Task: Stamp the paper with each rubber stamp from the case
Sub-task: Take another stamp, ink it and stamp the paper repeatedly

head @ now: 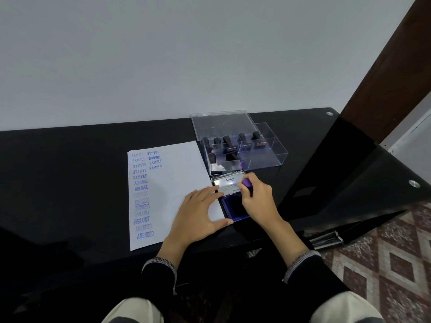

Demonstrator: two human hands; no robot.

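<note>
The right hand (257,201) gripped a purple-topped stamp (247,184) with curled fingers and held it down over the blue pad of the open ink pad (233,206), whose lid (227,183) stood tilted up at the far side. The left hand (200,213) lay flat with straight fingers on the paper (177,173), its fingertips touching the pad's left edge and steadying it. To ink well, the stamp likely needed a level, even press, then a straight lift so the pad did not drag. The paper lay on the black table (70,173), just left of the pad, with rows of blue words down its left side; its middle and right part stood bare and offered room for the next mark. The clear case (268,157) sat just beyond the pad with more stamps (224,142) upright inside, so the lifted hand had to stay clear of its near wall and the raised lid.
</note>
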